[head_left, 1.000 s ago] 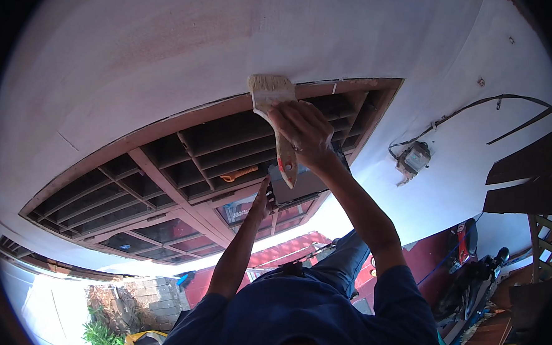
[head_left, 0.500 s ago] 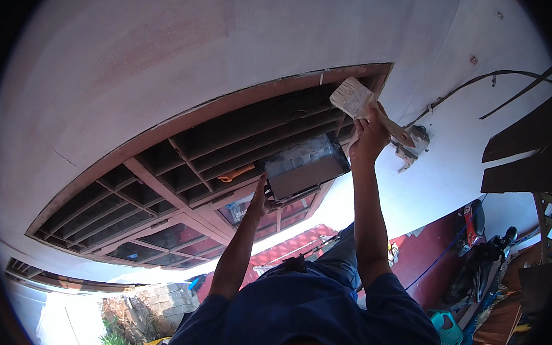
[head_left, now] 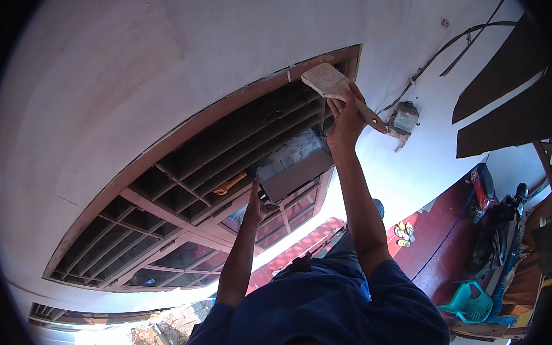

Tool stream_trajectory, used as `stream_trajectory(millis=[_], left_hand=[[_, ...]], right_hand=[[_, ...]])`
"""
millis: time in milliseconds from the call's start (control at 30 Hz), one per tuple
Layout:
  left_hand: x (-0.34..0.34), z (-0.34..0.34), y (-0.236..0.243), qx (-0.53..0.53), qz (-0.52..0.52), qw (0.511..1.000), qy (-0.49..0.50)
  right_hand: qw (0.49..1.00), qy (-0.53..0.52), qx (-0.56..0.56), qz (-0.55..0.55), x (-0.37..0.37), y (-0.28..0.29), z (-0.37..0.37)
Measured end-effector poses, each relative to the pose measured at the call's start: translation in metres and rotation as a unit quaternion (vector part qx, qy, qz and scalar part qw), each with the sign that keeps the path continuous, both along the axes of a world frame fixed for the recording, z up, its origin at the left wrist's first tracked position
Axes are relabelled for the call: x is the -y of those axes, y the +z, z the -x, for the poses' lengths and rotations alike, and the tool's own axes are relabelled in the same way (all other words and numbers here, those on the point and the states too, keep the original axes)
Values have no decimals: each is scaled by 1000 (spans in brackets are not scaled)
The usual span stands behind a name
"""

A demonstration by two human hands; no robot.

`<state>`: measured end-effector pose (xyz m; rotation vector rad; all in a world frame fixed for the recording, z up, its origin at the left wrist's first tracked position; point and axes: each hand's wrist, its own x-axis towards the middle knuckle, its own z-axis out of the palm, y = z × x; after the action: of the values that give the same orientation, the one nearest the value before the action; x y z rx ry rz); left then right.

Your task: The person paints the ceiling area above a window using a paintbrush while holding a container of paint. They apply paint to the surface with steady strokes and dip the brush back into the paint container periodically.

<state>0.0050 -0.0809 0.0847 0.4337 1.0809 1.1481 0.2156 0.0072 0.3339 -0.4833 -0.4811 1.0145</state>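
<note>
My right hand (head_left: pixel 346 123) is closed round a wide, pale paintbrush (head_left: pixel 325 81) with a wooden handle. Its whitish bristles point up and left, in front of the upper right corner of a brown window frame (head_left: pixel 118 190). Lower down, a dark rectangular tray (head_left: pixel 299 179), smeared with whitish-grey paint inside, is held at its left edge by my left hand (head_left: pixel 257 205). Most of those fingers are hidden behind the tray. Dark louvre slats (head_left: pixel 218 147) lie behind both hands, and an orange-handled object (head_left: pixel 230 184) rests among them, left of the tray.
Pale wall (head_left: pixel 137 84) surrounds the window. A grey meter box (head_left: pixel 405 119) and a cable (head_left: pixel 441 51) are fixed at right, with dark panels (head_left: pixel 500 115) beyond. Below are red floor (head_left: pixel 438 243), sandals (head_left: pixel 404 233), a turquoise plastic chair (head_left: pixel 472 301) and a motorbike (head_left: pixel 500 237).
My view has turned, so the window and wall fixtures sit further left. The brush has tilted a little flatter, and the meter box shows more fully. Both hands keep their holds.
</note>
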Motion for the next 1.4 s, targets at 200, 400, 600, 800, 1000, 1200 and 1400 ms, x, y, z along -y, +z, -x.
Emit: stream_trajectory(millis=[200,400,600,800,1000,1200,1400], left_hand=[[1,-2,2,-21,-15,1000,3],[-3,4,-12,-20,-4,1000,9],[-5,4,-16,-18,1,1000,11],[-2,6,-12,-19,0,1000,14],[1,0,7,1,10,1000,-13],[5,15,-1,-10,-83,993,87],[2,22,-9,-17,-112,991,77]], right_hand=[[999,-32,6,-10,-18,15,8],[995,-98,-15,-17,-33,17,27],[994,-94,41,-44,-22,15,51],[997,-71,17,-39,5,9,84],[994,-49,57,-75,32,-7,119],[989,40,129,-55,92,-16,170],[965,177,182,-73,136,-14,170]])
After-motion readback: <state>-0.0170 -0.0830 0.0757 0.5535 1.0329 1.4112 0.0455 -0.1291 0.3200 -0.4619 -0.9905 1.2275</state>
